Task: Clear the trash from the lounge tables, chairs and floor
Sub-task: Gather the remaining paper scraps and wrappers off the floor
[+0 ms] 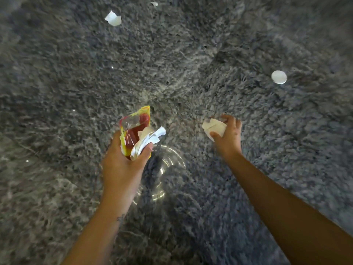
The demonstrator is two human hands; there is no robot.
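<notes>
My left hand (124, 161) grips a bundle of trash: a yellow and red snack wrapper (134, 129), white paper scraps (150, 139) and a clear plastic bottle (164, 169) that hangs below the hand. My right hand (228, 135) pinches a crumpled white paper piece (213, 127) just above the grey shag carpet (172, 64). More trash lies on the carpet: a torn white paper piece (113, 19) at the far left, a small white scrap (154, 4) at the top edge, and a round white disc (279, 77) at the right.
The shaggy carpet fills the whole view. No furniture or bin shows.
</notes>
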